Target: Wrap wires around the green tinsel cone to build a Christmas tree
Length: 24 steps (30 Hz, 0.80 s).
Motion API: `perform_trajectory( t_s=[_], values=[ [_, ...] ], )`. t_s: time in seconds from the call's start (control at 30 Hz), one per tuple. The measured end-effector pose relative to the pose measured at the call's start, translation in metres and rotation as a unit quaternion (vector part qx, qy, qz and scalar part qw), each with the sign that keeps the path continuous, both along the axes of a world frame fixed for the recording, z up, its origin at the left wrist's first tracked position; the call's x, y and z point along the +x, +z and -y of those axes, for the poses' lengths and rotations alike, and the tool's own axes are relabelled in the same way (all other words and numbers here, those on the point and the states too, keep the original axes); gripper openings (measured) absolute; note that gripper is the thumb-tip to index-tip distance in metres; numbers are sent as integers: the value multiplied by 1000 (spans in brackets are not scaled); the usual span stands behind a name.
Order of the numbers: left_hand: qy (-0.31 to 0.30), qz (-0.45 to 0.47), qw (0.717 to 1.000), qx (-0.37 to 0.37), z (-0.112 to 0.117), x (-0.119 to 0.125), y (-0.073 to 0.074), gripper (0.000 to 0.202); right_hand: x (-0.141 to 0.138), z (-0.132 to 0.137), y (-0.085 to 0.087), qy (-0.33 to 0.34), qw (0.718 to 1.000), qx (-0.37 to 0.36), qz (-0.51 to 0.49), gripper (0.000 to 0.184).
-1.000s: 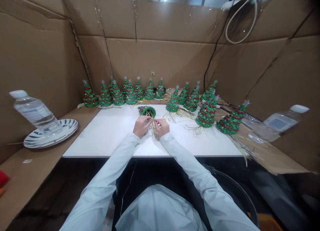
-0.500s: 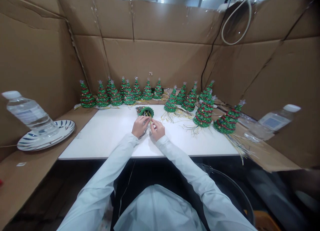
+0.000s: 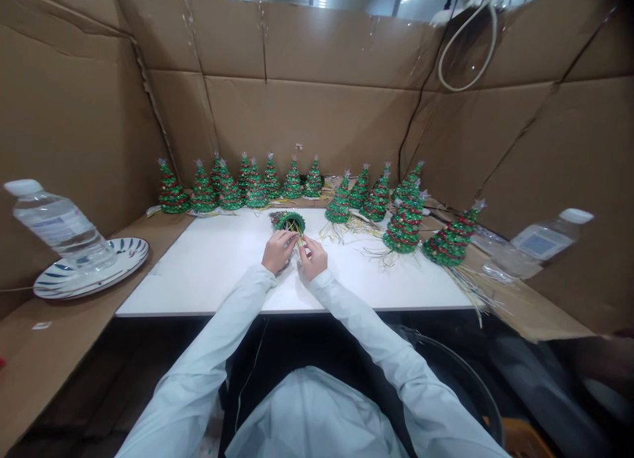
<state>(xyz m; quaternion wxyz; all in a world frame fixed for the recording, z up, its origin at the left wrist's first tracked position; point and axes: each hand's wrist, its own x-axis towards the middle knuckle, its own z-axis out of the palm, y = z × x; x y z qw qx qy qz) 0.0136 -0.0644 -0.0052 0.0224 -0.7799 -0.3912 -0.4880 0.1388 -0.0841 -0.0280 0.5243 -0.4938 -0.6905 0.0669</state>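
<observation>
A small green beaded Christmas tree lies on its side on the white table, its hollow base turned toward me with yellow wires sticking out. My left hand is closed around the wires just below the base. My right hand sits beside it, fingers pinched on the same wire bundle. Both hands nearly touch each other at the table's middle.
Several finished beaded trees stand in a row along the back and right, some with loose wires. A water bottle stands on a striped plate at left; another bottle lies at right. Cardboard walls surround the table.
My hands have drawn closer together on the wires, the right one shifting slightly left. The view also shifted a little between the first frame and now.
</observation>
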Motion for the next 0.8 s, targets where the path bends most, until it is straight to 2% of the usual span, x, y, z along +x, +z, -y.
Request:
perform_trajectory(
  t_s=[0.27,0.5,0.8],
  values=[
    [-3,-9,1000,-5,0,0,0,23,0,-1,-1,3,1000,14,-12,39],
    [-10,-15,1000,14,-6,-3,-7,25,1,-1,0,31,999,24,-8,43],
    [-30,-46,998,15,-8,-5,-9,28,1,5,6,7,996,32,82,46]
  ],
)
